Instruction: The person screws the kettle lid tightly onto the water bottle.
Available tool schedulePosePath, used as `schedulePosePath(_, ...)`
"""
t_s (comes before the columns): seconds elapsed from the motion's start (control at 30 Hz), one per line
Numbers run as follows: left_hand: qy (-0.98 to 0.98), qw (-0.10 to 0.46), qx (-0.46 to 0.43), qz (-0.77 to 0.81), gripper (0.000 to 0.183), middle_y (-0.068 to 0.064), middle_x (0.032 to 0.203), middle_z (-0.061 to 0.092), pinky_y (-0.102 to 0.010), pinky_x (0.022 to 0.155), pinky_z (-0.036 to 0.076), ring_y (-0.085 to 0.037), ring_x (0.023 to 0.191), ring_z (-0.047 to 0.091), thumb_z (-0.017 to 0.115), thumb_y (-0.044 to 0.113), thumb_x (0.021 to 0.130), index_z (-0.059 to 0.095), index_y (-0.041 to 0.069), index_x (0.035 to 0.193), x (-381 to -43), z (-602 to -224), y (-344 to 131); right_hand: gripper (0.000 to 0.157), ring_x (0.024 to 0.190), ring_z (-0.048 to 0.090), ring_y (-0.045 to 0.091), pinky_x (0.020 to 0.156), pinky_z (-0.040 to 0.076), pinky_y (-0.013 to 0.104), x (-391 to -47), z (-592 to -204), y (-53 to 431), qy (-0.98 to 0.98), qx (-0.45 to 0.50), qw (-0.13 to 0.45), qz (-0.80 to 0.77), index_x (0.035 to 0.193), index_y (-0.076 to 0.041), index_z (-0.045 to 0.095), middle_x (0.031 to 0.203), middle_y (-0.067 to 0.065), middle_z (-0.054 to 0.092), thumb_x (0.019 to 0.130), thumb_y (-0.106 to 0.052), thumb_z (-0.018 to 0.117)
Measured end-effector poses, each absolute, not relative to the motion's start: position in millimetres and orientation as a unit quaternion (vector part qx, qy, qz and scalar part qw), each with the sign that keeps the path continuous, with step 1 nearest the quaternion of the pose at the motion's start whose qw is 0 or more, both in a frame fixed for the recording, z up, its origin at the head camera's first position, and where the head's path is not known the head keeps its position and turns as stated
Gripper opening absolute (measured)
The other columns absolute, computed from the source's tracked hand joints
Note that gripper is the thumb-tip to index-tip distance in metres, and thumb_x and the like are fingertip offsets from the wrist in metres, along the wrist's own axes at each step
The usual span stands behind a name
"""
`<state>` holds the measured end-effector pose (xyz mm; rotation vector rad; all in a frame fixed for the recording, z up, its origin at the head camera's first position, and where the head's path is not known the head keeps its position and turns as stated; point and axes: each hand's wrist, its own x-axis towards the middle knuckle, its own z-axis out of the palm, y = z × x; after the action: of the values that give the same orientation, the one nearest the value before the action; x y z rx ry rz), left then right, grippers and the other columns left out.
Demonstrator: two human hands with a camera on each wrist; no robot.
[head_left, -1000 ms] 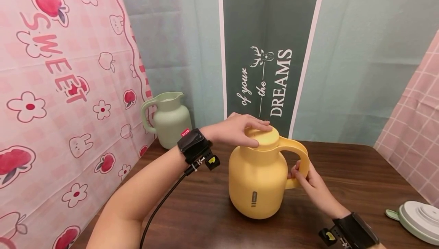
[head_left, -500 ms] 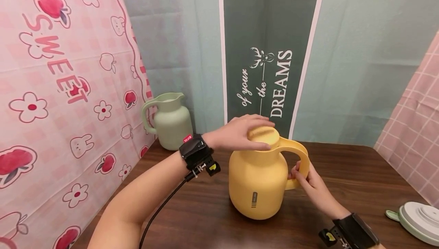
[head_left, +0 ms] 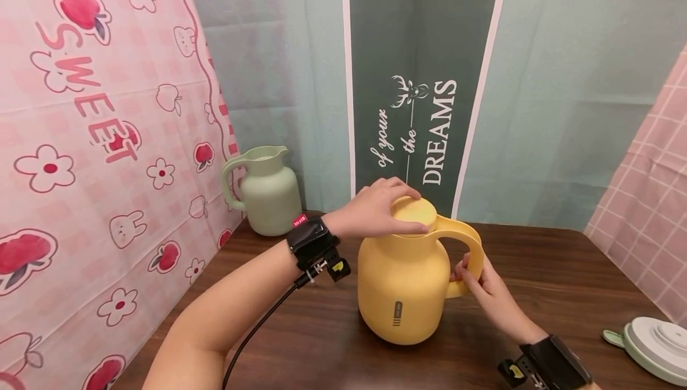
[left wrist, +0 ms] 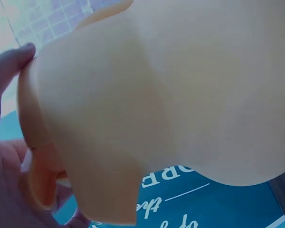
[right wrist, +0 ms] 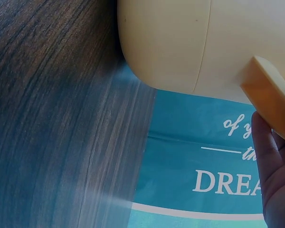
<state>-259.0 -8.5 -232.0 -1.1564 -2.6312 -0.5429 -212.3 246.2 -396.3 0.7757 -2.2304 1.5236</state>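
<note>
A yellow vacuum jug [head_left: 404, 288] stands upright on the brown wooden table. Its round yellow lid [head_left: 415, 212] sits in the neck, gripped at the edges by my left hand [head_left: 376, 208], thumb along the near side and fingers on the far side. In the left wrist view, the thumb [left wrist: 14, 64] lies against the rim of the lid [left wrist: 28, 109], and a spout-like lip sticks out below. My right hand [head_left: 485, 285] holds the lower part of the jug's handle [head_left: 472, 238]. The right wrist view shows the fingers [right wrist: 266, 142] against that handle [right wrist: 270, 95].
A pale green jug [head_left: 270, 193] without a lid stands at the back left by the curtain. A white and green lid [head_left: 662, 345] lies on the table [head_left: 558, 271] at the right edge. Printed cloths hang around the back and sides.
My left thumb has moved rightward along the near edge of the lid, and the wrist has shifted slightly right. The jug and my right hand have stayed in place.
</note>
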Motion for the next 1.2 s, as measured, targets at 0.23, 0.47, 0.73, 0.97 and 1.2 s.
schedulePosePath(0.23, -0.885, 0.110, -0.419, -0.172, 0.056, 0.012, 0.118, 0.051, -0.030, 0.078, 0.032, -0.006, 0.105, 0.039, 0.067, 0.051, 0.080, 0.060, 0.025, 0.130, -259, -230, -12, 0.011, 0.084, 0.060, 0.012, 0.070, 0.052, 0.022, -212, -396, 246, -0.779, 0.274, 0.167, 0.539, 0.109, 0.006, 0.038, 0.090, 0.021, 0.049, 0.098, 0.005, 0.042)
schedulePosePath(0.47, -0.878, 0.091, -0.434, -0.179, 0.055, 0.013, 0.118, 0.049, -0.031, 0.079, 0.030, -0.004, 0.105, 0.040, 0.065, 0.044, 0.079, 0.059, 0.028, 0.131, -260, -230, -15, 0.011, 0.083, 0.060, 0.012, 0.070, 0.052, 0.022, -213, -397, 246, -0.777, 0.277, 0.169, 0.540, 0.108, 0.007, 0.038, 0.090, 0.020, 0.049, 0.098, 0.005, 0.042)
schedulePosePath(0.73, -0.859, 0.057, -0.469, -0.199, 0.049, 0.012, 0.130, 0.051, -0.037, 0.092, 0.029, 0.000, 0.117, 0.041, 0.062, 0.032, 0.081, 0.059, 0.027, 0.130, -261, -229, -19, 0.011, 0.083, 0.059, 0.013, 0.070, 0.052, 0.022, -212, -397, 246, -0.778, 0.275, 0.168, 0.539, 0.109, 0.007, 0.038, 0.090, 0.020, 0.049, 0.099, 0.004, 0.041)
schedulePosePath(0.97, -0.851, 0.046, -0.470, -0.230, 0.036, 0.014, 0.128, 0.053, -0.053, 0.111, 0.007, 0.001, 0.119, 0.043, 0.062, 0.030, 0.086, 0.059, 0.024, 0.121, -258, -231, -18, 0.010, 0.084, 0.060, 0.011, 0.069, 0.053, 0.024, -214, -399, 244, -0.785, 0.263, 0.159, 0.538, 0.108, 0.005, 0.039, 0.092, 0.016, 0.050, 0.100, 0.000, 0.042)
schedulePosePath(1.2, -0.882, 0.139, -0.411, -0.183, 0.055, 0.008, 0.130, 0.051, -0.047, 0.105, 0.027, -0.006, 0.119, 0.044, 0.059, 0.059, 0.086, 0.055, 0.024, 0.129, -252, -236, -5, 0.010, 0.084, 0.060, 0.013, 0.069, 0.052, 0.023, -213, -399, 245, -0.784, 0.262, 0.164, 0.538, 0.109, 0.005, 0.039, 0.091, 0.017, 0.050, 0.100, 0.001, 0.041)
